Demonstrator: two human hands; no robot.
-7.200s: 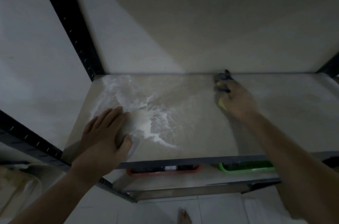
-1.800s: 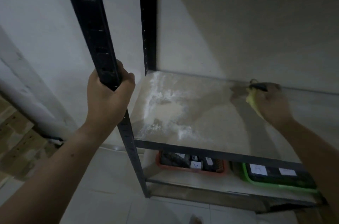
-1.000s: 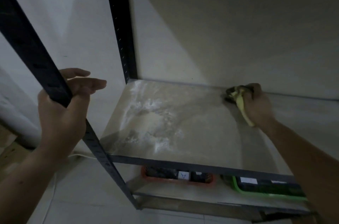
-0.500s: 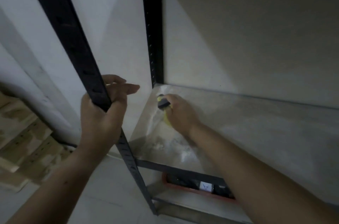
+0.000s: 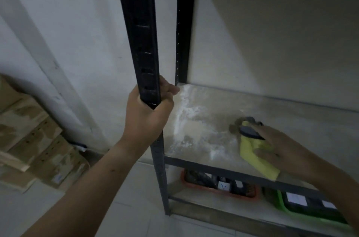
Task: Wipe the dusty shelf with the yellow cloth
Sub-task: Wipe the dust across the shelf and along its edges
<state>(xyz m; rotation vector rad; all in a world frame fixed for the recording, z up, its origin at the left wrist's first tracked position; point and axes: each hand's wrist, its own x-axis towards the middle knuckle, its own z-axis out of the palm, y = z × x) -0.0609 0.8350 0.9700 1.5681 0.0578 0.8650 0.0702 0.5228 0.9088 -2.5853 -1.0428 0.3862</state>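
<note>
Plainly, the left hand was clamped round the front post, a flat black metal strip punched with a column of slots, its fingers curled fully about the edge. Well apart from it, the right hand lay on the cloth with fingers stretched long and fairly flat, pressing it down on the shelf. The cloth was soft yellow fabric, crumpled under the palm, with one limp corner trailing out below the wrist to the shelf's front lip; a dark grey oblong patch showed at the fingertips, too blurred to make out. Between the two hands, the pale, matt board carried white dust in streaks and powdery clumps. Behind the left hand rose a second slim black post. Beneath the right hand, on the lower tier, sat a shallow red tray and a green tray. Left of the left forearm, rough wooden boards were stacked.
</note>
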